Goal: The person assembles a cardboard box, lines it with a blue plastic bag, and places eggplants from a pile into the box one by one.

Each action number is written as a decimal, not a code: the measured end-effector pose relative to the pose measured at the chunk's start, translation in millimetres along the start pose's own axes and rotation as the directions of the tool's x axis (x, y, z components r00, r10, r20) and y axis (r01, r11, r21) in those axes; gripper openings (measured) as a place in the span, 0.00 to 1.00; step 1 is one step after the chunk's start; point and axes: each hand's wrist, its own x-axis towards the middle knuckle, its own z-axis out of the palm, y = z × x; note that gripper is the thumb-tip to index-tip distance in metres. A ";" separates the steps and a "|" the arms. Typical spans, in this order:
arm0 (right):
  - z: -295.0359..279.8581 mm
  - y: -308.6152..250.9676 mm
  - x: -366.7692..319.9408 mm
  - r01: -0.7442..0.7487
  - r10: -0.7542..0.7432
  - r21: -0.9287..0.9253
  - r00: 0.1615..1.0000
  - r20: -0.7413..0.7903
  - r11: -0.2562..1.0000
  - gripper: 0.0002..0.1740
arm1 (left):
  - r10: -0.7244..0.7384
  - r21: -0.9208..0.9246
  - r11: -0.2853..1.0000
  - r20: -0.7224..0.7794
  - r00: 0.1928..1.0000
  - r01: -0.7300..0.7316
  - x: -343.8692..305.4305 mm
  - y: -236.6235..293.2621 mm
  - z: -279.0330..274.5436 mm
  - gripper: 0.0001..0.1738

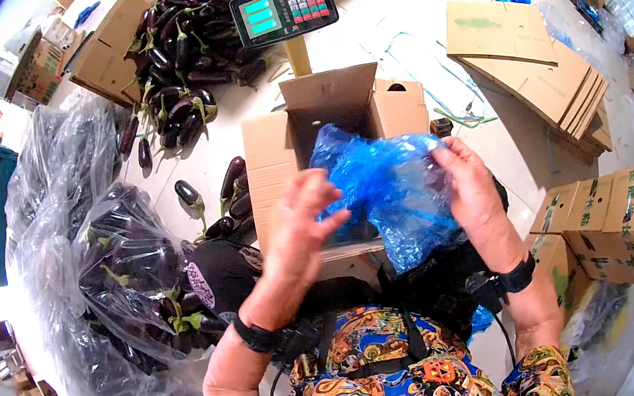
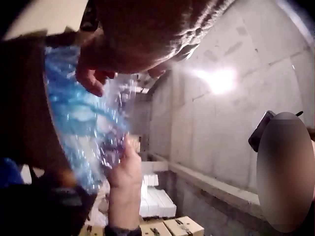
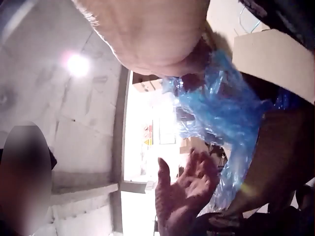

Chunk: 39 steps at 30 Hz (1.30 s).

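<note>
Many eggplants (image 1: 180,41) heap on the floor beyond the carton's far left corner, in the head view but not the left wrist's; the carton (image 1: 270,164) stands with flaps out; a blue plastic bag (image 1: 393,178) lies across its mouth, overhanging the near edge; the left hand (image 1: 293,231), over the near left corner, has spread, half-bent fingers, its palm plain from the right wrist, contact unclear; the right hand (image 1: 472,190), by the right edge, pinches the bag.
</note>
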 end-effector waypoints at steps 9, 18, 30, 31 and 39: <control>49.0 2.1 -59.7 0.483 0.000 -0.612 0.785 0.619 0.626 0.07 | 0.036 -0.050 0.998 -0.059 0.998 -0.039 6.7 -7.1 0.6 0.09; 78.0 21.9 -1.8 0.198 0.097 -0.561 0.887 0.452 0.804 0.40 | 0.143 0.242 0.962 -0.058 0.988 -0.126 -15.0 5.9 16.6 0.13; -71.7 -20.5 15.0 0.013 -0.015 0.030 0.999 0.040 0.999 0.14 | 0.086 0.163 0.981 0.131 0.988 -0.107 0.5 20.8 -35.7 0.10; -87.5 -21.8 16.1 0.023 -0.027 0.048 0.996 0.083 0.999 0.16 | 0.080 0.177 0.979 0.120 0.990 -0.101 3.9 19.0 -36.8 0.09; -102.0 -34.0 12.5 0.046 -0.057 0.163 0.996 0.067 0.986 0.10 | 0.191 0.027 0.982 -0.149 0.970 -0.189 26.4 50.0 -45.6 0.09</control>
